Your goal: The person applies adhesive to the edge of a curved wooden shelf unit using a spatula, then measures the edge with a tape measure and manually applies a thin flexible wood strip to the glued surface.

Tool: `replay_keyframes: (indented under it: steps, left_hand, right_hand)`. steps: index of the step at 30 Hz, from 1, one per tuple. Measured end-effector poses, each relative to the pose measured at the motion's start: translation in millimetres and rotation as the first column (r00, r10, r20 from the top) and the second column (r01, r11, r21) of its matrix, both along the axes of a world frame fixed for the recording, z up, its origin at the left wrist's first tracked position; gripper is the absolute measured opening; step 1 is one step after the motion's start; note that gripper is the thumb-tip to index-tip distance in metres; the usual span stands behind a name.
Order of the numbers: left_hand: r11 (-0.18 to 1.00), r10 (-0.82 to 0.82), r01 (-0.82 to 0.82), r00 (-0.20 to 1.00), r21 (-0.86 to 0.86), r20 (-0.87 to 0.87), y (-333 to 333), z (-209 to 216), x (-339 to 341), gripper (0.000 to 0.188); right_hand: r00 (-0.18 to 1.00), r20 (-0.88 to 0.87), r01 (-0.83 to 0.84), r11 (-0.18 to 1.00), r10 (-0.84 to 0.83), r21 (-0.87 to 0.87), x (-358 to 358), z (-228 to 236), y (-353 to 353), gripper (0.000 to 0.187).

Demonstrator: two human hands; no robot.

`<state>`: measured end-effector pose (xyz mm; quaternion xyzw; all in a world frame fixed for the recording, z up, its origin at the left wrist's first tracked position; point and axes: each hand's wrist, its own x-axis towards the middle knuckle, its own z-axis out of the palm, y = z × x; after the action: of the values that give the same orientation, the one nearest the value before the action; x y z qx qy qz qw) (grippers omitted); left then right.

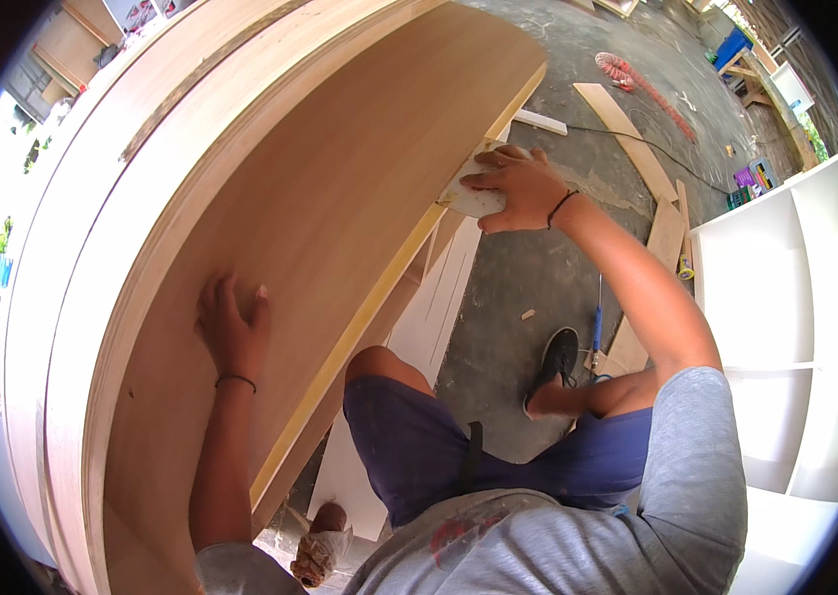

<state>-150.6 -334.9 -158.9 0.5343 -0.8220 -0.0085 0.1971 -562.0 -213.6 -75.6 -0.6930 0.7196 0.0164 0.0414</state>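
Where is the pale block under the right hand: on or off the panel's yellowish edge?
On, apparently: the pale block covers part of the yellowish edge, beneath the right hand.

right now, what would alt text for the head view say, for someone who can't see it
A person's right hand grips a pale block at the yellowish edge of a large wooden panel, with the left hand at its broad face. A white shelf unit stands to the right; a red corrugated hose lies on the grey floor.

Colours and patterns
Wood panel (pixel 349 188): tan, yellow edge (pixel 379 301). Block (pixel 476 202): off-white. Floor (pixel 493 283): mottled grey. Shelf unit (pixel 756 263): white. Shorts (pixel 404 441): dark blue.
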Motion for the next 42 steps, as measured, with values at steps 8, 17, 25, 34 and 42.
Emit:
replay_keyframes:
  steps: [8, 17, 25, 34, 42]
  left_hand:
    - [0.996, 0.038, -0.04, 0.999, 0.076, 0.015, 2.8, 10.1, 1.4, 0.048]
    - [1.0, 0.021, -0.021, 1.0, 0.015, 0.004, 5.4, 6.5, 0.6, 0.045]
    - [0.999, 0.047, -0.047, 0.999, 0.012, 0.023, 8.0, 7.5, -5.6, 0.043]
    - [0.999, 0.043, -0.043, 0.999, 0.012, 0.034, 6.6, 6.7, 0.1, 0.045]
    - [0.999, 0.049, -0.049, 0.999, -0.004, 0.021, 7.3, 5.0, -5.9, 0.045]
  right_hand:
    - [1.0, 0.027, -0.011, 0.968, 0.005, 0.251, -21.0, 30.8, -20.9, 0.064]
    - [1.0, 0.031, -0.011, 0.986, 0.006, 0.165, -40.4, 12.8, -19.9, 0.063]
    - [1.0, -0.01, 0.028, 0.991, -0.027, 0.13, -86.2, 10.3, -25.1, 0.062]
    - [1.0, 0.013, 0.018, 0.968, -0.022, 0.251, -95.5, 19.2, -33.4, 0.064]
    - [-0.141, 0.984, 0.201, 0.969, -0.113, 0.14, -126.9, -29.0, 67.0, 0.064]
